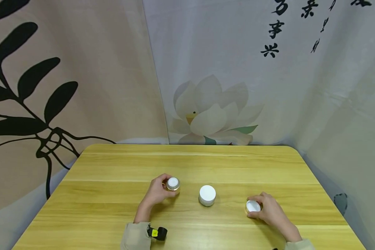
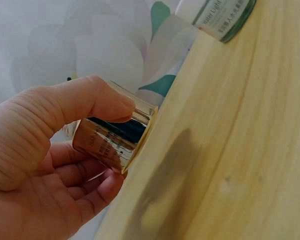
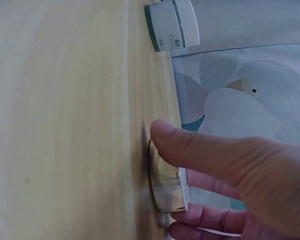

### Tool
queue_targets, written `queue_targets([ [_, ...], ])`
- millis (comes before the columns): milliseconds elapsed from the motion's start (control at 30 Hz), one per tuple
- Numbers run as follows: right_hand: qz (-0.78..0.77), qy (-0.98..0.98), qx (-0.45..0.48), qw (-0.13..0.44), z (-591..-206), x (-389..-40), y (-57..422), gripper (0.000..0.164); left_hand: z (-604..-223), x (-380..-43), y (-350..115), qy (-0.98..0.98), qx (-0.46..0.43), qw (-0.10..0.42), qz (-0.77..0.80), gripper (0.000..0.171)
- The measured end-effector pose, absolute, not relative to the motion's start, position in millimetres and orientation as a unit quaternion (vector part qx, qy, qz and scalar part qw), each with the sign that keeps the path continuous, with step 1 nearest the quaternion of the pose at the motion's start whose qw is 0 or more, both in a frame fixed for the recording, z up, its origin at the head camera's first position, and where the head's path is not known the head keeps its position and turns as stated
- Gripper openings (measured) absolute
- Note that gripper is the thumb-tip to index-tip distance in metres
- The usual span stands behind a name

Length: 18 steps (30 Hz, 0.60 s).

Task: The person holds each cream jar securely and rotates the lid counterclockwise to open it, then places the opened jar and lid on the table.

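Note:
My left hand (image 1: 157, 191) grips a small gold, glossy cosmetic jar (image 1: 173, 184) between thumb and fingers. Its lid is off, and a white round top shows in the head view. Small print runs along the jar's side in the left wrist view, where its base is close over the table. On the right, my right hand (image 1: 271, 210) pinches a gold jar lid (image 1: 253, 207) by its rim, white inner side up. Between the hands stands a closed jar with a white lid (image 1: 207, 193); its pale, printed body (image 3: 165, 25) has a green base.
The wooden table (image 1: 118, 163) has rounded far corners. Behind it hangs a cloth backdrop (image 1: 118, 86) printed with dark leaves, a lotus flower and black characters. A black strap with a yellow patch (image 1: 155, 233) is on the left wrist.

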State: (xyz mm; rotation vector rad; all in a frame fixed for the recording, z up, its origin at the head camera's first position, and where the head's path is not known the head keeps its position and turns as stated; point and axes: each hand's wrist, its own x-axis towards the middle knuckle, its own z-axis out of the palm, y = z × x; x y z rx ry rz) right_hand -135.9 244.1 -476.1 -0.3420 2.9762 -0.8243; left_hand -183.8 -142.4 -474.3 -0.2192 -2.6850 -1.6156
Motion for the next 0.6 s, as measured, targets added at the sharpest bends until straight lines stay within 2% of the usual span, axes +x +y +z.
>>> queue_targets([
  [600, -0.266, 0.956, -0.119, 0.017, -476, -135, 245, 0.050, -490, -184, -146, -0.872, -0.074, -0.017, -0.484, 0.045],
])
